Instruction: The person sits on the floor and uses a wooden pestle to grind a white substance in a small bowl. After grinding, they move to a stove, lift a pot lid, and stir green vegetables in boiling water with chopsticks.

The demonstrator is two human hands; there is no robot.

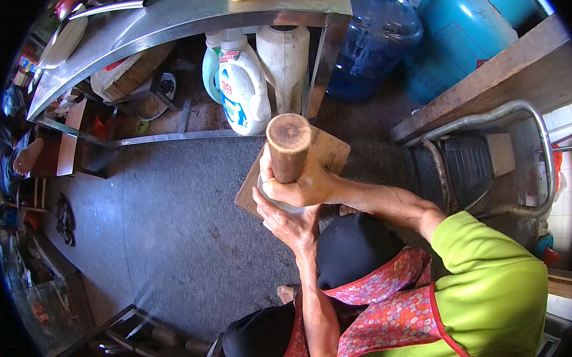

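My right hand (302, 180) is wrapped around a thick, round wooden pestle (290, 151), which stands upright with its flat end towards me. Just below it, my left hand (289, 223) cups the near side of a pale bowl or cup (286, 206), mostly covered by both hands. The pestle's lower end is hidden behind my right hand. Beneath them lies a wooden board (331, 150), set at an angle low over the floor. What the bowl holds cannot be seen.
A metal table (176, 24) stands ahead, with detergent bottles (242, 82) under it. A blue water jug (375, 38) and blue gas cylinder (462, 37) are at upper right. At right is a metal-framed chair (469, 165); a low wooden frame (148, 347) is at lower left.
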